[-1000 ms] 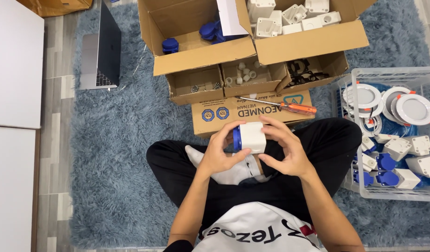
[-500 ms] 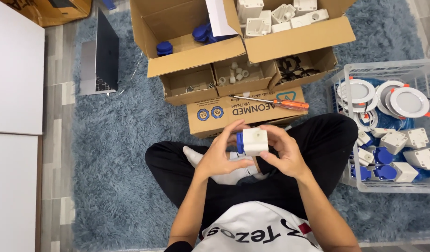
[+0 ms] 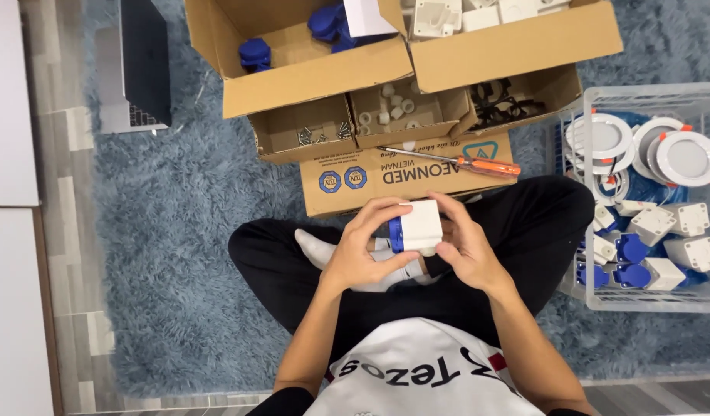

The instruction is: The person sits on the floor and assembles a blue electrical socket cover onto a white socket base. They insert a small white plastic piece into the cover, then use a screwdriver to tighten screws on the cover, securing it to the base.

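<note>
Small white plastic box with blue end cap (image 3: pixel 416 227) being gripped over lap by left hand (image 3: pixel 362 254) and right hand (image 3: pixel 466 250); since half-second ago, being turned slightly, blue cap remaining at left; orange-handled screwdriver (image 3: pixel 455 162) being left untouched on flat cardboard box (image 3: pixel 347 181).

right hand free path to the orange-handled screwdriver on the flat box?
Probably yes: the screwdriver lies uncovered on the flat cardboard box, just beyond the right hand, nothing between. But that hand now helps hold the white and blue block.
</note>
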